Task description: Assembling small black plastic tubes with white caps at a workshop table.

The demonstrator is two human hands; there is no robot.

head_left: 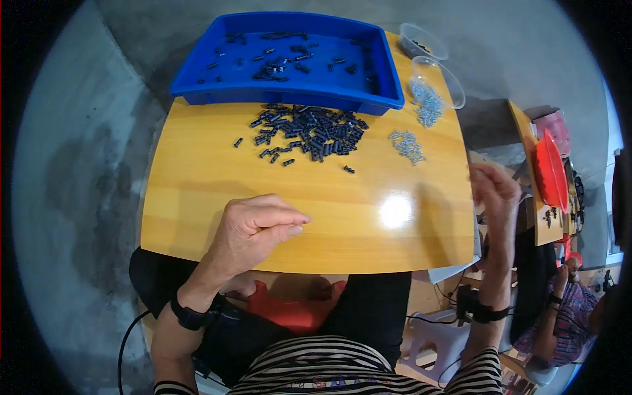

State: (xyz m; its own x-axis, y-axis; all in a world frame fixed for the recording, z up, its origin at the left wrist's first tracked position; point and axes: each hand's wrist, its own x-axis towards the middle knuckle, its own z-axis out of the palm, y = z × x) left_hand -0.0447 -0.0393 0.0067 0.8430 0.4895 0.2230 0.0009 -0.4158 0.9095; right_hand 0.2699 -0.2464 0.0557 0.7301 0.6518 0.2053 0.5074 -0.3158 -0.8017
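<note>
Over yellow table [329, 204], left hand [253, 224] pinched together; near right edge, right hand [497, 191] curled, spread unclear; contents of both unclear.

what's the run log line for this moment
left hand: pinched closed above table; right hand: blurred, by table's right edge; black parts: heaped near blue tray

Heaped black parts [322, 135] and a blue tray [263, 96] suggest a workshop.
</note>
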